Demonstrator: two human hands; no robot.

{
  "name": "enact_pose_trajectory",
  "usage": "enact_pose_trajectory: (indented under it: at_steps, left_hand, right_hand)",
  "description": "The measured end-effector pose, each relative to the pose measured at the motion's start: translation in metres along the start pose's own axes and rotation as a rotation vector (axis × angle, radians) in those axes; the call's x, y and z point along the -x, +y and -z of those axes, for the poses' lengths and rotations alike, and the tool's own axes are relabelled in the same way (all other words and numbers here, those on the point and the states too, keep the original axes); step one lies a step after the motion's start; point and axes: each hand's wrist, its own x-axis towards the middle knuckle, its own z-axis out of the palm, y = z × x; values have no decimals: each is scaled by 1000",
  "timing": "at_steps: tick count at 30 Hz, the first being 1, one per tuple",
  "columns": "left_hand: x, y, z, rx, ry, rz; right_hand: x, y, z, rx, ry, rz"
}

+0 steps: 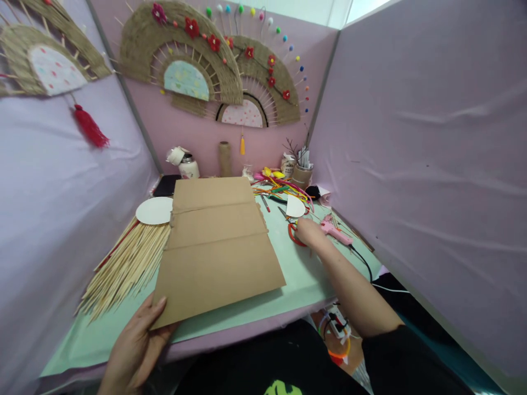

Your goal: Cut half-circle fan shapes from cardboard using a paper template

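A creased sheet of brown cardboard point(218, 263) spans the middle of the table, its near edge raised. My left hand point(140, 334) grips its near left corner, thumb on top and fingers underneath. On the right, my right hand point(307, 231) is closed at the red-handled scissors point(291, 235), which lie with their blades pointing away to the left. Its fingers are partly hidden, but they appear to be around the handles. A white half-round card point(295, 207) lies just beyond that hand, and a pink glue gun point(336, 232) rests to its right.
Thin wooden sticks point(127, 263) and a white oval disc point(154, 210) lie left of the cardboard. Colourful pipe cleaners point(284, 189), a jar point(189, 166) and a cardboard tube point(224, 159) stand or lie at the back. Woven fans point(185, 33) hang on the wall. The glue gun's cord point(362, 258) runs off the right edge.
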Motion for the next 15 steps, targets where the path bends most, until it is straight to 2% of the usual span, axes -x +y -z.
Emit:
enact_pose_trajectory:
  at_steps: [4,7,13,15]
  left_hand:
    - [-3,1,3,11,-12,-23]
    - [-5,3,5,10,-23,-36]
    - [-9,6,-6,13,-46,-103]
    - [-10,7,-15,14,-69,-137]
  right_hand:
    - [-6,-7,7,-31,-78,-74]
    - [5,-4,19,-114,-119,-96]
    - [62,5,42,-391,-179,-118]
    - [85,4,48,-712,-36,-96]
